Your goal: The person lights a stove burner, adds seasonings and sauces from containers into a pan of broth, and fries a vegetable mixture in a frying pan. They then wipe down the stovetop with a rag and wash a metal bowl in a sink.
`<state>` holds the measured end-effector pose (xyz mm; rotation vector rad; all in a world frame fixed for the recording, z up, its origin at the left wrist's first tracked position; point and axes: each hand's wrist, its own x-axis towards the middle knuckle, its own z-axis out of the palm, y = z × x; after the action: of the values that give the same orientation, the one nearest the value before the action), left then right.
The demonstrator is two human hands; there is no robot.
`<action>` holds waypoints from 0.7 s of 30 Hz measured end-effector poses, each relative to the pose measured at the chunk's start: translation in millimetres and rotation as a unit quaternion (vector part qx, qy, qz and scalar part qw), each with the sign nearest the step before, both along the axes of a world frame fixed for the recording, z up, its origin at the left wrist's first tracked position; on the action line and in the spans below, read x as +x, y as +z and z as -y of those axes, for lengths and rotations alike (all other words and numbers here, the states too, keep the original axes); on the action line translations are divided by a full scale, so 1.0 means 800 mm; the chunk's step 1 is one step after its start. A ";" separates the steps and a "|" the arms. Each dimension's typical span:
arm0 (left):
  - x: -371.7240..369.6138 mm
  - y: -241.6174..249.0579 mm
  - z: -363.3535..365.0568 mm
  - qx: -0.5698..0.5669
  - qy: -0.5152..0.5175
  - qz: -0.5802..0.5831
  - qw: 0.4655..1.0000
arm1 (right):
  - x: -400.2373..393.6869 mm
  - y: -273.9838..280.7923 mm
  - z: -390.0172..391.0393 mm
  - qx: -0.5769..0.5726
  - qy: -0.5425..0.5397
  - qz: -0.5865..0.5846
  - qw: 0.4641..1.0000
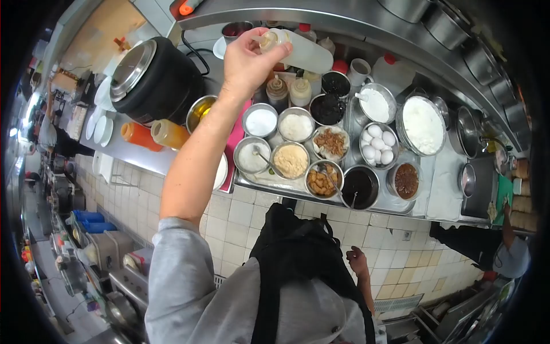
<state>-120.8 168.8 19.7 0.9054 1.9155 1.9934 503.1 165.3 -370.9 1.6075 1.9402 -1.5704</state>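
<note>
My left hand [247, 62] reaches up over the back of the counter, its fingers closed round the cap end of a squeeze bottle [309, 54]. The bottle is whitish and see-through, and lies tilted on its side in the air with its nozzle toward the left. Below it stand more squeeze bottles, one dark [277, 92] and one cream [300, 92]. Beside them is a bowl of dark stuff [327, 109]. Down at my side hangs my right hand [357, 261], fingers curled, with nothing visible in it, away from the counter.
Bowls of white powder [260, 121], tan powder [290, 160], eggs [377, 144] and dark sauce [360, 187] crowd the steel counter. A black cooker [154, 77] and orange bottles [140, 136] stand at left. A steel shelf [321, 12] overhangs the back. Another person [510, 252] works at right.
</note>
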 end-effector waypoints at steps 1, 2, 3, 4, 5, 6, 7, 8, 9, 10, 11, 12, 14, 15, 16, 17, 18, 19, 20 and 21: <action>-0.014 -0.015 -0.007 0.000 -0.003 0.001 1.000 | -0.006 -0.005 0.005 0.000 -0.003 0.001 1.000; -0.031 -0.034 -0.017 -0.004 0.016 -0.072 0.997 | -0.014 -0.012 0.009 0.015 0.003 -0.002 1.000; -0.047 -0.050 -0.026 -0.009 0.035 -0.143 0.989 | -0.022 -0.014 0.014 0.029 0.008 -0.005 1.000; -0.063 -0.056 -0.033 -0.046 0.059 -0.239 0.968 | -0.036 -0.005 0.015 0.066 0.042 -0.013 0.997; -0.074 -0.062 -0.038 -0.046 0.057 -0.238 0.969 | -0.050 0.004 0.017 0.066 0.040 -0.011 0.997; -0.080 -0.062 -0.043 -0.106 0.074 -0.294 0.947 | -0.064 0.014 0.019 0.054 0.013 -0.010 0.998; -0.087 -0.062 -0.048 -0.165 0.092 -0.349 0.918 | -0.076 0.022 0.021 0.043 -0.013 -0.009 0.999; -0.096 -0.063 -0.055 -0.203 0.084 -0.321 0.921 | -0.085 0.029 0.022 0.043 -0.014 -0.008 0.999; -0.108 -0.071 -0.064 -0.202 0.083 -0.320 0.922 | -0.092 0.035 0.023 0.074 0.015 -0.005 0.997; -0.122 -0.079 -0.074 -0.256 0.062 -0.337 0.904 | -0.097 0.037 0.024 0.105 0.043 -0.001 0.994; -0.132 -0.088 -0.083 -0.309 0.041 -0.352 0.883 | -0.100 0.039 0.025 0.105 0.042 0.001 0.994; -0.134 -0.089 -0.089 -0.363 0.040 -0.348 0.863 | -0.101 0.042 0.027 0.076 0.022 0.012 0.997; -0.156 -0.119 -0.109 -0.396 0.020 -0.355 0.847 | -0.100 0.046 0.031 0.048 0.001 0.025 0.999; -0.159 -0.123 -0.114 -0.429 0.002 -0.364 0.827 | -0.098 0.049 0.032 0.062 0.003 0.030 0.998; -0.161 -0.126 -0.118 -0.428 0.003 -0.362 0.828 | -0.096 0.052 0.032 0.076 0.005 0.033 0.997; -0.163 -0.131 -0.120 -0.486 -0.026 -0.333 0.807 | -0.093 0.053 0.033 0.076 0.008 0.036 0.996; -0.160 -0.131 -0.119 -0.543 -0.055 -0.300 0.782 | -0.088 0.055 0.033 0.079 0.010 0.033 0.996; -0.153 -0.127 -0.115 -0.545 -0.052 -0.294 0.783 | -0.082 0.054 0.033 0.083 0.013 0.029 0.996; -0.144 -0.121 -0.109 -0.544 -0.070 -0.272 0.790 | -0.074 0.049 0.031 0.083 0.021 0.031 0.996; -0.136 -0.115 -0.102 -0.543 -0.084 -0.250 0.797 | -0.067 0.040 0.027 0.091 0.046 0.030 0.994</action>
<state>-229.6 250.5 -72.1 1.1722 2.5631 0.2883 449.7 143.7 -338.8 1.5851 2.1466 -1.3302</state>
